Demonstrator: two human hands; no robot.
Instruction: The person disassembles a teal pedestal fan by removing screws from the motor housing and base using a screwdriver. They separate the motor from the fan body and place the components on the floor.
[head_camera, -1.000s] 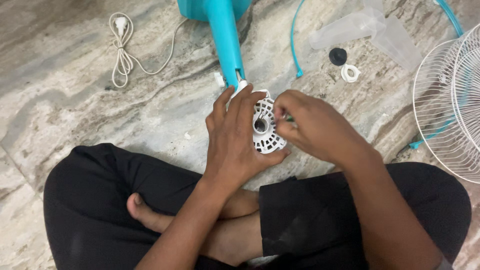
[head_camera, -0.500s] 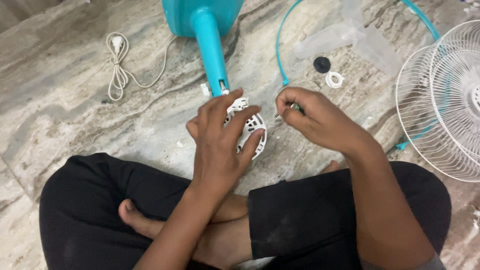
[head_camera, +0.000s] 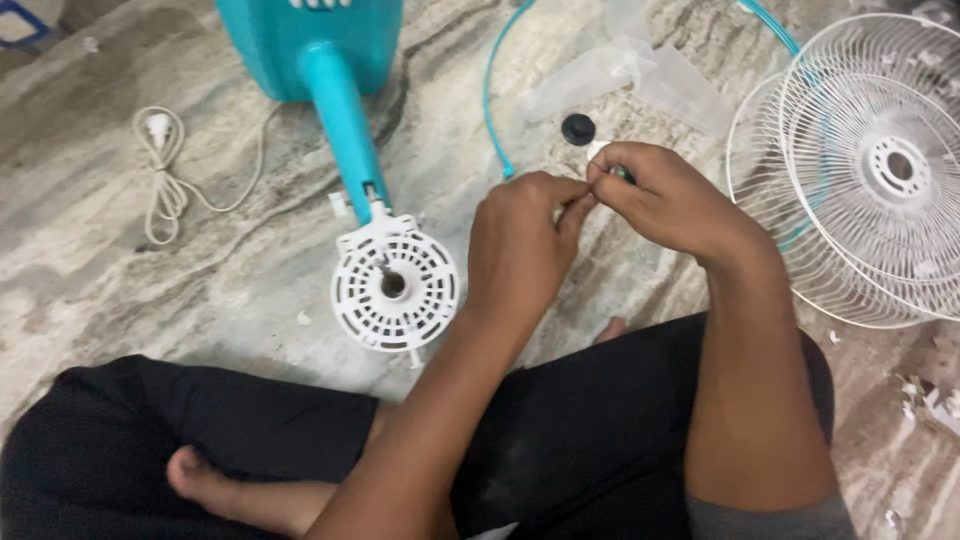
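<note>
The left hand (head_camera: 520, 250) has lifted off the white vented motor housing (head_camera: 395, 285) it was cupping a second ago and now meets the right hand (head_camera: 665, 200) out to the side, above the floor, fingertips touching. The right hand's grip is closed on a small green-tipped object (head_camera: 622, 174), possibly a screwdriver, though too little of it shows to be sure. The left hand's thumb and fingers are pinched together at the same spot; whether they hold anything cannot be told.

The housing lies uncovered on the marble floor (head_camera: 200, 290), still joined to the teal fan stand (head_camera: 340, 110), whose base sits at the top edge of the view. The floor is polished stone, grey and brown with veining, a tile seam showing at the far left. A coiled white power cord (head_camera: 165, 175) rests to the left of the stand. Beyond the hands lie a clear fan blade (head_camera: 640, 75), a thin teal ring (head_camera: 490, 100) and a black cap (head_camera: 578, 128). Two white wire fan guards (head_camera: 860, 170) are stacked at right. The person sits cross-legged in black trousers (head_camera: 600, 420), one bare foot (head_camera: 225, 485) showing. White scraps dot the floor at lower right.
</note>
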